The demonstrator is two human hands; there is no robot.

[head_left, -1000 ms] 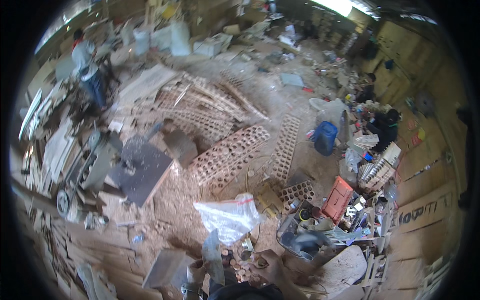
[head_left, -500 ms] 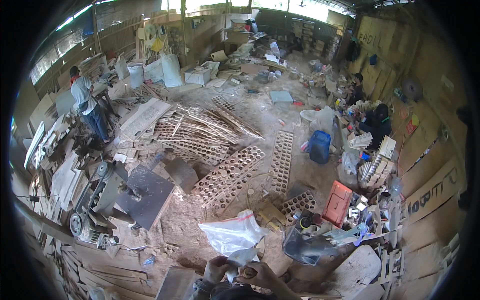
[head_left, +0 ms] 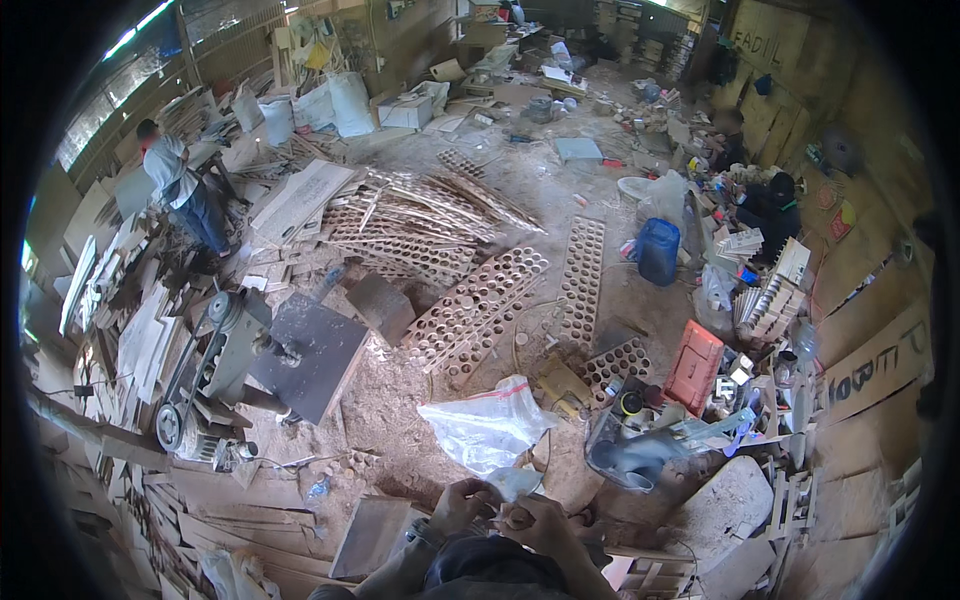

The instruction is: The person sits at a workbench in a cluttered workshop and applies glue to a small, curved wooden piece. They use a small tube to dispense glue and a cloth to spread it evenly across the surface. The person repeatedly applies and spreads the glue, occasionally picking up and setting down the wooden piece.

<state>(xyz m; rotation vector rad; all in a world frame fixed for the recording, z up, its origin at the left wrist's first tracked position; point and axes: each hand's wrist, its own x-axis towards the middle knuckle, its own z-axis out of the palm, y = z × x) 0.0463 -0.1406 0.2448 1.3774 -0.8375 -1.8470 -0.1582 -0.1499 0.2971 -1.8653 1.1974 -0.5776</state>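
Both hands are close together at the lower middle, in front of my body. My right hand [head_left: 545,525] is closed around a small round brown piece [head_left: 518,517] that looks like wood. My left hand [head_left: 462,506], with a band at its wrist, has its fingers curled in toward the same spot; what they grip is too small to make out. Just beyond my fingertips is a pale, translucent bluish-white thing [head_left: 515,483], its kind unclear. Past it, a white woven sack [head_left: 485,428] with a red stripe lies crumpled on the dusty ground.
Left stands a belt-driven machine [head_left: 215,370] with a dark flat table [head_left: 307,355]. Boards punched with round holes [head_left: 480,310] lie ahead. A blue jerrycan [head_left: 658,252] and red case [head_left: 693,368] are to the right. One person [head_left: 185,190] stands far left; others sit far right.
The view has tilted down and shifted, so the scene sits higher and my forearms show more. My hands remain close together, and the round brown piece is still in my right hand.
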